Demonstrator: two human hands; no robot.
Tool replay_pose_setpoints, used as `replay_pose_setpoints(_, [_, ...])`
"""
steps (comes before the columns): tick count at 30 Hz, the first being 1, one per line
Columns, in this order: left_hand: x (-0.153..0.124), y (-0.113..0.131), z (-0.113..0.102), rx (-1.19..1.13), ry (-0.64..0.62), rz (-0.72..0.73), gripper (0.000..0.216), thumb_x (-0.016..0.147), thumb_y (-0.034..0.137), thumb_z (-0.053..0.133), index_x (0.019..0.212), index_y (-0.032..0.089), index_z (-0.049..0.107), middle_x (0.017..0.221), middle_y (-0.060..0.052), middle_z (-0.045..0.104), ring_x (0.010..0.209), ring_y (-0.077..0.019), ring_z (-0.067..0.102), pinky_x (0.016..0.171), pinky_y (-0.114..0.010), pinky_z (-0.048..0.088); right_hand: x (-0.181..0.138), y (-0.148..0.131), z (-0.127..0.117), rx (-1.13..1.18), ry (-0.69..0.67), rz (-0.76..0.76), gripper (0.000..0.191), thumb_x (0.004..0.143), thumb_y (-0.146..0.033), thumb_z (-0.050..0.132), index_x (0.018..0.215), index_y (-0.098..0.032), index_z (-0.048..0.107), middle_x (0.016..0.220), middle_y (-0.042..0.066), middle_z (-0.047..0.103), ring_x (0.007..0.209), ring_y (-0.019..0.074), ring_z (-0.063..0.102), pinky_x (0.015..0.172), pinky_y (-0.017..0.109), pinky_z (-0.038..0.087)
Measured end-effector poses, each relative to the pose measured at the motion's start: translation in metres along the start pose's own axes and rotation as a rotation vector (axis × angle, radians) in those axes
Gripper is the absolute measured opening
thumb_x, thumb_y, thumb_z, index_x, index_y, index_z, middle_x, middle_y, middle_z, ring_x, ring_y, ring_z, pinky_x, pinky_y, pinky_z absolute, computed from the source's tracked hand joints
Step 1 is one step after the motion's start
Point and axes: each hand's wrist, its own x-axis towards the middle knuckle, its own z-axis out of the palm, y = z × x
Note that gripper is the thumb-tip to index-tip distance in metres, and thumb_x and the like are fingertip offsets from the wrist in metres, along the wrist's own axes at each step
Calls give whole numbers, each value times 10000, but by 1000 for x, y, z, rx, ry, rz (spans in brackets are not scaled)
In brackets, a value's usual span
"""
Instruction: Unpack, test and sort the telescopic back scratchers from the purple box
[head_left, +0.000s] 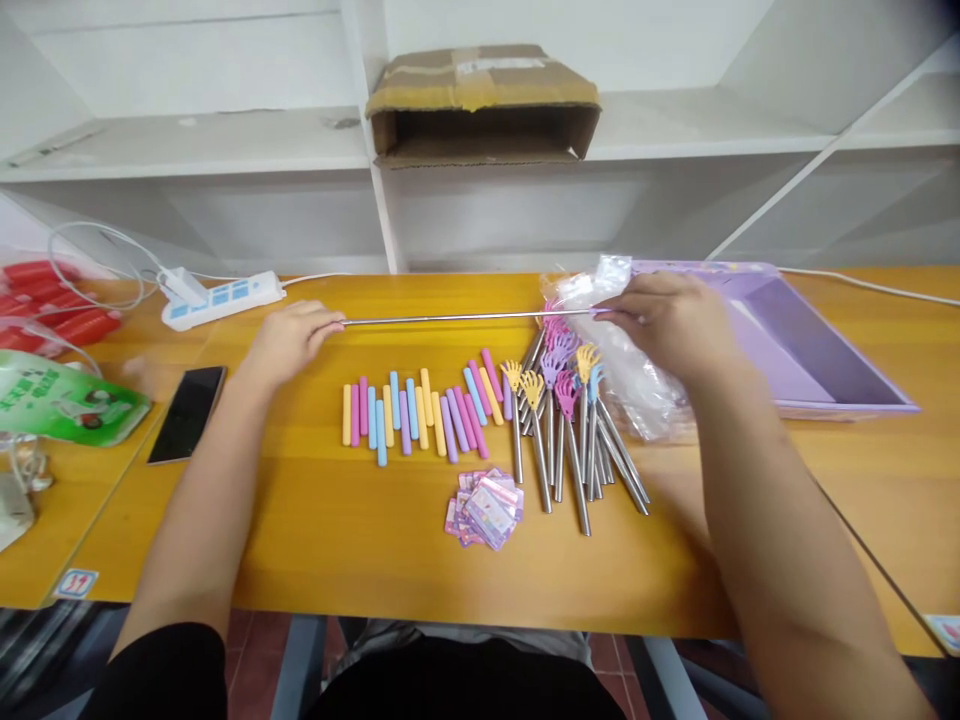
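Observation:
A telescopic back scratcher (457, 318), drawn out into a long thin metal rod, spans level above the table between my hands. My left hand (289, 338) pinches its left end. At the other end, my right hand (664, 315) is closed on it, with a bit of purple at the fingertips; the head is hidden. Below my right hand lies a pile of back scratchers (559, 400) with pink, yellow, purple and blue hand-shaped heads and short metal shafts. A row of coloured tubes (420, 412) is left of the pile. Small printed cards (487, 508) are stacked nearer me.
Clear plastic bags (637, 385) lie beside a purple tray (810, 405) at the right. A black phone (186, 415), a power strip (225, 300) and a green pouch (71, 400) are at the left. An open cardboard box (484, 95) sits on the shelf.

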Motion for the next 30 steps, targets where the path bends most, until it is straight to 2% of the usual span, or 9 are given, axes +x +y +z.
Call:
replay_pose_setpoints(2, [-6, -21, -2, -1, 45, -24, 495, 1127, 578, 445, 1093, 238, 803, 1127, -75, 816, 1059, -261, 714, 1004, -409, 547, -8, 30, -5, -12, -10, 84, 190, 1004, -338, 781, 994, -173, 874, 977, 137, 800, 880, 220, 630, 818, 355, 433])
replay_pose_setpoints(3, [-8, -29, -3, -8, 22, -20, 506, 1128, 586, 447, 1109, 230, 806, 1152, -78, 818, 1078, -262, 709, 1024, -420, 543, -13, 42, -8, -24, -16, 122, 175, 988, -327, 801, 983, -168, 874, 973, 144, 801, 883, 220, 628, 827, 355, 436])
replay_pose_setpoints(6, [-8, -40, -5, -32, 25, -11, 525, 1101, 629, 479, 1063, 233, 823, 1105, -88, 831, 1035, -266, 714, 993, -427, 552, -22, 60, -13, -56, -25, 196, 174, 1009, -310, 777, 1011, -168, 877, 995, 158, 796, 918, 216, 628, 855, 350, 443])
replay_pose_setpoints(10, [-4, -35, -9, -55, 58, -19, 496, 1070, 657, 519, 1062, 268, 828, 1089, -87, 826, 1046, -270, 721, 966, -399, 546, -26, 57, -18, -73, -14, 267, 170, 997, -303, 804, 1096, -181, 872, 1072, 156, 788, 942, 206, 646, 849, 329, 456])
replay_pose_setpoints(15, [-2, -26, -18, -73, 25, -9, 512, 1028, 698, 587, 1148, 261, 826, 1055, -90, 802, 962, -263, 726, 887, -380, 541, -26, 53, -28, -94, -65, 316, 211, 973, -286, 831, 1133, -155, 870, 1137, 174, 796, 923, 191, 657, 853, 330, 468])
replay_pose_setpoints(19, [-2, -20, -21, -48, -6, -6, 458, 1057, 642, 564, 1180, 277, 813, 1112, -87, 805, 1017, -271, 733, 928, -377, 533, -28, 58, -32, -118, -122, 393, 176, 964, -244, 821, 1104, -152, 876, 1131, 171, 806, 924, 201, 657, 840, 341, 464])
replay_pose_setpoints(23, [-1, -12, -22, 15, -29, -12, 433, 1099, 578, 498, 1229, 294, 798, 1163, -86, 803, 1087, -281, 726, 970, -383, 524, -27, 62, -32, -111, -197, 402, 200, 926, -203, 845, 1121, -175, 879, 1163, 177, 801, 939, 212, 671, 836, 351, 463])
replay_pose_setpoints(30, [2, -2, -27, 35, -10, -14, 386, 1100, 525, 512, 1215, 301, 805, 1113, -79, 777, 1051, -271, 723, 948, -382, 533, -24, 57, -33, -211, -205, 406, 206, 1017, -227, 744, 1146, -149, 884, 1176, 179, 791, 907, 199, 626, 819, 363, 445])
